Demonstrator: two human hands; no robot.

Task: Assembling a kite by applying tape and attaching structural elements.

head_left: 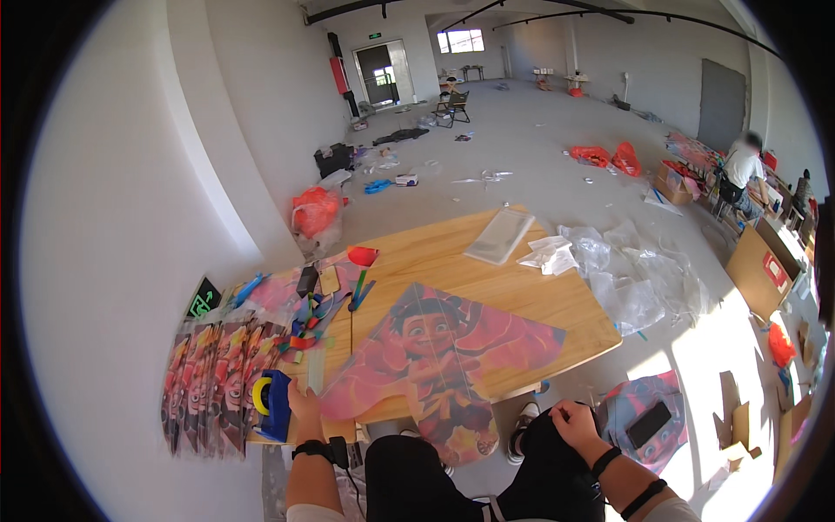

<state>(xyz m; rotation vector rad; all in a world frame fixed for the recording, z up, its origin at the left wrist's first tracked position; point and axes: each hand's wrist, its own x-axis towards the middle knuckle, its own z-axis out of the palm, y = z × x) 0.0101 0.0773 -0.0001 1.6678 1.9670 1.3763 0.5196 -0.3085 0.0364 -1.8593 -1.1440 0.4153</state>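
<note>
The right hand (574,424) rests on the knee, fingers loosely bent; whether anything is in it I cannot tell. The left hand (303,409) lies at the near edge of the bench (557,304), fingers partly extended, just beside a blue tape dispenser (277,405); whether it grips the dispenser I cannot tell.

The kite (444,361) lies flat, printed side up, on the bench, its tail end reaching past the near edge between the knees. Its nose points between 11 and 12 o'clock, the tail between 5 and 6. The wider spread, wingtip to wingtip, runs from between 8 and 9 to between 2 and 3. From the left hand, the near wingtip is just beside it at 3 o'clock and the body between 2 and 3; from the right hand, the body is at 10.

At 9 o'clock from the dispenser lie bagged prints (213,383); at 1, coloured ribbons (304,331). A clear pack (500,235) lies near the bench's far edge.

Beyond, on the grey floor (513,139), are clear bags (652,278) at 2 o'clock and a red bag (316,210) at 11. Farther off, a person (739,178) in white is at 2, and a chair (453,109) stands at 12 before a doorway (381,74).
</note>
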